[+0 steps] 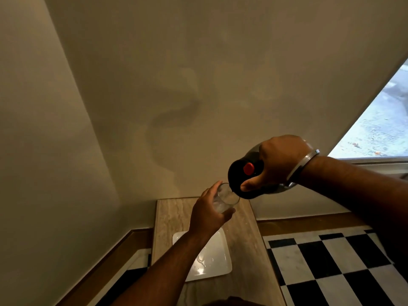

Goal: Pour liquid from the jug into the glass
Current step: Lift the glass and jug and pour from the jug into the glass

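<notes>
My right hand [279,161] grips a steel jug [239,176] with a black lid and a red button, tipped down to the left. Its spout rests just over the rim of a clear glass [227,198]. My left hand [207,212] holds that glass from the left side, tilted toward the jug, above the table. Some clear liquid shows inside the glass. A metal bangle sits on my right wrist.
Below my hands stands a narrow beige stone-topped table [245,250] against the wall, with a white square plate [217,261] on it. A black-and-white checkered floor [331,261] lies to the right. A window [379,120] is at the far right.
</notes>
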